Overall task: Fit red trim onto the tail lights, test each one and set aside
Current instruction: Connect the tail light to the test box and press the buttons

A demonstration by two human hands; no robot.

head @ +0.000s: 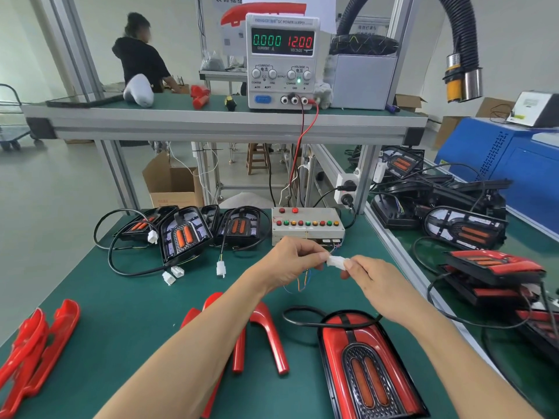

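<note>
Fingertips [348, 264] of both hands pinch white connectors [336, 262] together above the tabletop [127, 313].
Near the front edge lies the tail light [363, 364]: red trim fitted, black mesh centre, two orange strips, black cable looping off.

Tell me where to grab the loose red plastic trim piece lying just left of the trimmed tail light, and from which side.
Take the red U-shaped trim piece by its right leg, coming from above. That leg lies flat and bare on the green mat, while the left forearm covers part of its other leg. Both hands are busy with the white connector.
</note>
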